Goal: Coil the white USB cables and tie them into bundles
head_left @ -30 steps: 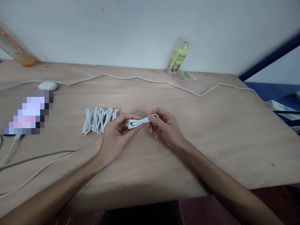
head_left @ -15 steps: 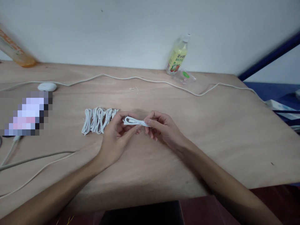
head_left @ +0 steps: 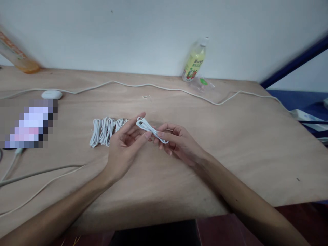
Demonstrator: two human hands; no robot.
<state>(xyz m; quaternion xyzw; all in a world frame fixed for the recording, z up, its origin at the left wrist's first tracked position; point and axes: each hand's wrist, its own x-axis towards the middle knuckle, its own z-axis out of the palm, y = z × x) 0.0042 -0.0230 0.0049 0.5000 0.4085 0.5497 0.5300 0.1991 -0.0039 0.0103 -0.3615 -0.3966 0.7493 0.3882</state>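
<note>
A coiled white charging cable (head_left: 144, 124), gathered tight at its middle, is held above the table and slants down to the right. A plug end shows at its upper left. My right hand (head_left: 179, 138) pinches its lower right loop between thumb and fingers. My left hand (head_left: 125, 140) has its thumb against the cable's middle and some fingers behind it, while the index finger stretches up beside the left loop. Just left of that hand lies a row of several similar coiled cables (head_left: 105, 131), partly hidden by the fingers.
A phone with a blurred screen (head_left: 32, 123) and a white earbud case (head_left: 51, 95) lie at the left. A long white cord (head_left: 148, 84) crosses the back. Farther back stand a yellow-labelled bottle (head_left: 194, 63), with clear wrapping (head_left: 202, 83) beside it, and an orange-tinted bottle (head_left: 25, 65).
The held cable has turned from nearly level to slanting, its left end now higher. My left index finger has straightened upward and that hand has loosened. My right hand keeps its pinch.
</note>
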